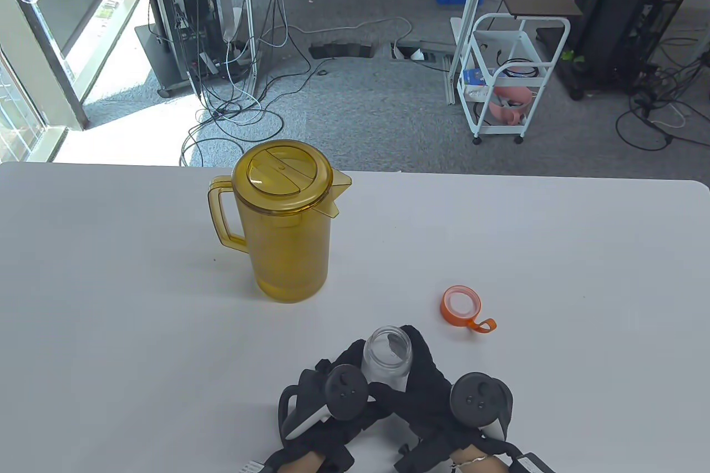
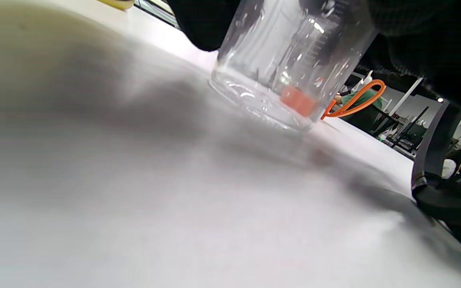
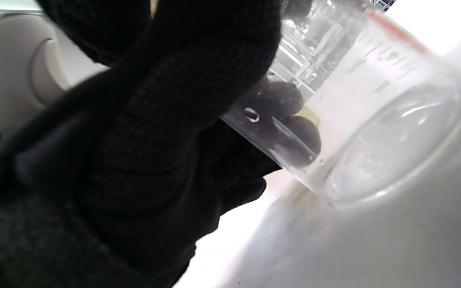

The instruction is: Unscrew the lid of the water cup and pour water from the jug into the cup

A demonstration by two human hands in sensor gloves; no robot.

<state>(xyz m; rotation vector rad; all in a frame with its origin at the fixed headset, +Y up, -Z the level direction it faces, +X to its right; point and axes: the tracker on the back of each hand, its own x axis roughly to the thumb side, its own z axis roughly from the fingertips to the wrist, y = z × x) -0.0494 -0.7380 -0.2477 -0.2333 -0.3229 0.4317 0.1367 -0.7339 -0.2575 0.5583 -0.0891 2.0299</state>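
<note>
A clear plastic cup (image 1: 388, 356) stands open-topped on the white table (image 1: 554, 251) near the front edge, its base flat on the surface (image 2: 262, 100). My left hand (image 1: 346, 365) grips its left side and my right hand (image 1: 426, 367) wraps its right side. In the right wrist view the right glove (image 3: 166, 120) covers the cup (image 3: 374, 120), with dark fingertips (image 3: 294, 136) showing through the far wall. The orange lid (image 1: 461, 306) with its loop lies on the table just right of the cup. The amber jug (image 1: 285, 218) stands lidded, farther back and left, handle to the left.
Beyond the table's far edge are the floor, cables and a white cart (image 1: 513, 79). Bare table surface lies to the left and right of the hands. The orange lid's loop (image 2: 354, 100) shows behind the cup in the left wrist view.
</note>
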